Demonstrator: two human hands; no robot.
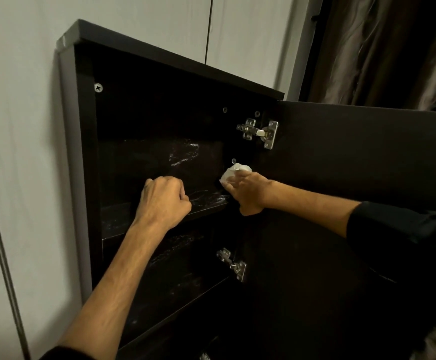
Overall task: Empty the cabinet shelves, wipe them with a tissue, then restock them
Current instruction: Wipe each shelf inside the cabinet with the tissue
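Currently the right hand [248, 192] grips the tissue [233, 174] at the upper shelf's [123, 219] far right end; the unwiped run stretches left, toward the left hand [163, 201], fisted, holding nothing, at the shelf's near edge.

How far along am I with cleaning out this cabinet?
Emptying looks done: the upper shelf and lower shelf show nothing on them. Wiping is in hand: your right hand holds a crumpled tissue at the upper shelf's right end, while your left hand is a fist at its front edge. White streaks remain on both shelves. Restocking is still to come.
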